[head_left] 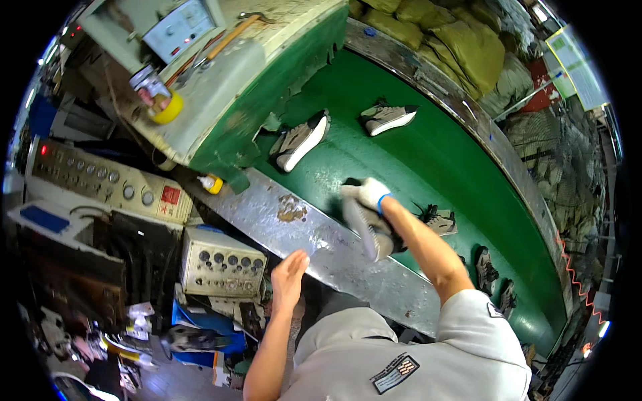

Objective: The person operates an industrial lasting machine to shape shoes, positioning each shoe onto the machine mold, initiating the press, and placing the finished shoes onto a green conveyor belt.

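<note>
My right hand (368, 194), in a white glove with a blue band at the wrist, grips a grey shoe (369, 230) with a pale sole by one end. The shoe is smeared by motion and hangs over the metal edge of the green conveyor belt (348, 154). My bare left hand (289, 273) is loosely open near the worn metal edge (287, 208), apart from the shoe. Farther along the belt a grey-and-black shoe (301, 142) lies tilted, with another shoe (388, 119) beyond it. Partly behind my right forearm is a further shoe (438, 220).
More shoes (487, 271) lie at the belt's right. A worn bench (234, 73) at upper left bears a hammer (231, 37) and a yellow-based container (160, 103). A small yellow bottle (211, 184) and control panels (224, 262) are left. Sacks (461, 50) line the far side.
</note>
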### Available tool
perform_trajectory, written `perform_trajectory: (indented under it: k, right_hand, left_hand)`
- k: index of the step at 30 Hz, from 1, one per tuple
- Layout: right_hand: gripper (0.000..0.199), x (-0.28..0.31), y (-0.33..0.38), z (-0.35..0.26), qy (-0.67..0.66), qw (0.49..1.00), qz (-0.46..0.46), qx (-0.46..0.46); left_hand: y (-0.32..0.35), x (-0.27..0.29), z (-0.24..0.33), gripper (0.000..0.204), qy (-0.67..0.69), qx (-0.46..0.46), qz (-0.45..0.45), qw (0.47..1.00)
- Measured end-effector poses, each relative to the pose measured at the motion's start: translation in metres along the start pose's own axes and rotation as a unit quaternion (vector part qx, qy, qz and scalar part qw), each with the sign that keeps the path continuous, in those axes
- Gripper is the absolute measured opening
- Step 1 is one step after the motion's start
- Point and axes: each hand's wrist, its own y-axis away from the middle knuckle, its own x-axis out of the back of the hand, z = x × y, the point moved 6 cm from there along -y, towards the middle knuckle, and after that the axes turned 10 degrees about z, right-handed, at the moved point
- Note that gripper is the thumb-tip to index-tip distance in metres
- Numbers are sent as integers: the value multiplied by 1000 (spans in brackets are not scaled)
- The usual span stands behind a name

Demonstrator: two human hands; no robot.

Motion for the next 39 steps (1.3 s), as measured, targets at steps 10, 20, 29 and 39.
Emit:
perform_trajectory:
  k: [10,20,29,39]
  right_hand:
    - [85,70,-266,146,-139,941,242,-190]
    - [38,63,-308,150,-597,722,276,-216]
    - [68,-72,23,-6,-784,594,-169,-59]
    - [57,-232,277,-238,-517,693,-502,-5]
  left_hand:
    - [2,51,-71,29,-110,101,65,987]
    - [45,61,-90,31,-49,213,121,968]
    - [22,114,2,32,47,69,150,985]
    - [94,292,77,33,287,-105,168,937]
